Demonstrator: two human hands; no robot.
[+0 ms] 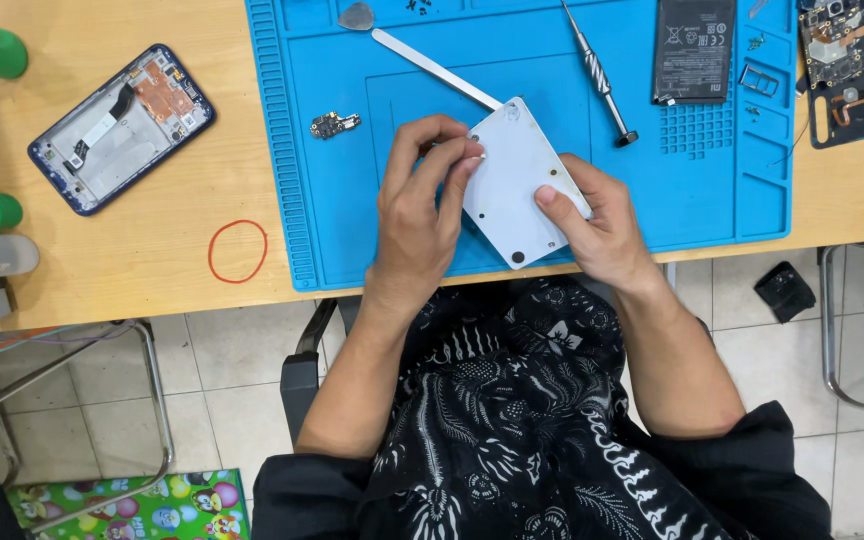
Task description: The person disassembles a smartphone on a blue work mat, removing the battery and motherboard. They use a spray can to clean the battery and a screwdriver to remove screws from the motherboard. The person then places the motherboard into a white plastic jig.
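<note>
Wooden desk with a blue silicone work mat (332,200); above its front edge, both hands grip a white rectangular plastic plate (512,180), left hand (417,215) pinching its corner, right hand (602,225) clamping its side.

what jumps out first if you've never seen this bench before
The eye goes first to the two hands at the near edge of the bright blue work mat: the left hand and right hand hold a pale grey plate between them, tilted. Next comes the opened phone frame on the wooden table at far left, with a red rubber band nearer the edge. A screwdriver and black battery lie on the mat's far side.
</note>
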